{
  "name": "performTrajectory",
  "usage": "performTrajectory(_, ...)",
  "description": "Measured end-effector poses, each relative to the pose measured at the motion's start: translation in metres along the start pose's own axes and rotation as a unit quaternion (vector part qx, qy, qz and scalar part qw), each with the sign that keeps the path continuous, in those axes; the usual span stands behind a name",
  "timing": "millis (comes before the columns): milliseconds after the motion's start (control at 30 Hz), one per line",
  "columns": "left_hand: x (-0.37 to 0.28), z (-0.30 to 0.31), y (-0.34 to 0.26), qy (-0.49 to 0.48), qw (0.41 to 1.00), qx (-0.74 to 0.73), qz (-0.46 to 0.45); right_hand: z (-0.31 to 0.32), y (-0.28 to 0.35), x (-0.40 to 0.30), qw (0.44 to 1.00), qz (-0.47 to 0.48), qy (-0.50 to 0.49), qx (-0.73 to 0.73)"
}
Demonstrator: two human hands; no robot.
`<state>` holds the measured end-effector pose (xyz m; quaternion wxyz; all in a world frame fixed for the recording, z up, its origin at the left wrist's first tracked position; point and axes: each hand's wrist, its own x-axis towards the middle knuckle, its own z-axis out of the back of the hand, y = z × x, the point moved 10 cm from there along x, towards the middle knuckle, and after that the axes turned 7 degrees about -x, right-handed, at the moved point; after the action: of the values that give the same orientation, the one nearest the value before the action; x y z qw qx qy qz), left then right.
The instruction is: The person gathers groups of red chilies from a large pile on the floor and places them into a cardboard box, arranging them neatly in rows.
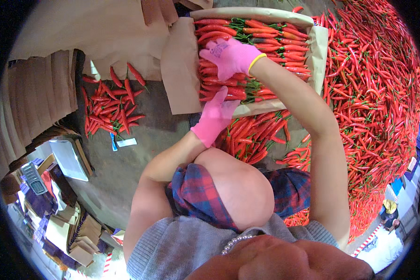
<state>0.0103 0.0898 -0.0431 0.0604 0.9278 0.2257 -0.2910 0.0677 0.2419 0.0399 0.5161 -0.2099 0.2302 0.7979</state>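
A box point(317, 52) lined with brown paper holds red chili peppers point(294, 48) laid in rows, with many green stems meeting along the middle. My right hand point(232, 57), in a pink glove with a yellow cuff, rests palm down on the left part of these rows. Its fingers are spread a little, and what lies beneath the palm is hidden. At the box's near left corner is my left hand point(215, 117), gloved in pink too. Its thumb and fingers are apart, against the nearest peppers, and I see nothing gripped in it.
A paper flap point(182, 66) folds out left of the box. Loose chilies point(255, 134) lie between the box and my knee, and a smaller pile point(108, 108) sits left. A huge chili heap point(374, 105) fills the right. Stacked brown paper point(38, 94) stands far left.
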Motion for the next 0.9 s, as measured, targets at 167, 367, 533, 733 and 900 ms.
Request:
performTrajectory(167,-0.009,0.015,0.019,-0.046,0.975,-0.188,0.107,0.023,-0.082,0.032,0.992,-0.083,-0.084,-0.037)
performTrajectory(367,-0.015,-0.012,0.008,-0.051,0.962,-0.226,0.147,0.013,-0.067,0.026,0.995,-0.088,-0.034,0.044)
performTrajectory(533,-0.05,-0.024,0.026,0.063,0.932,-0.228,0.274,0.024,-0.086,-0.002,0.963,-0.091,-0.227,0.11)
performTrajectory(733,-0.038,-0.01,0.038,-0.043,0.912,-0.251,0.322,0.033,-0.005,-0.069,0.943,0.022,-0.331,0.001)
performTrajectory(900,-0.05,0.014,0.018,0.006,0.958,-0.011,0.287,0.001,0.025,-0.088,0.93,0.089,-0.356,-0.013)
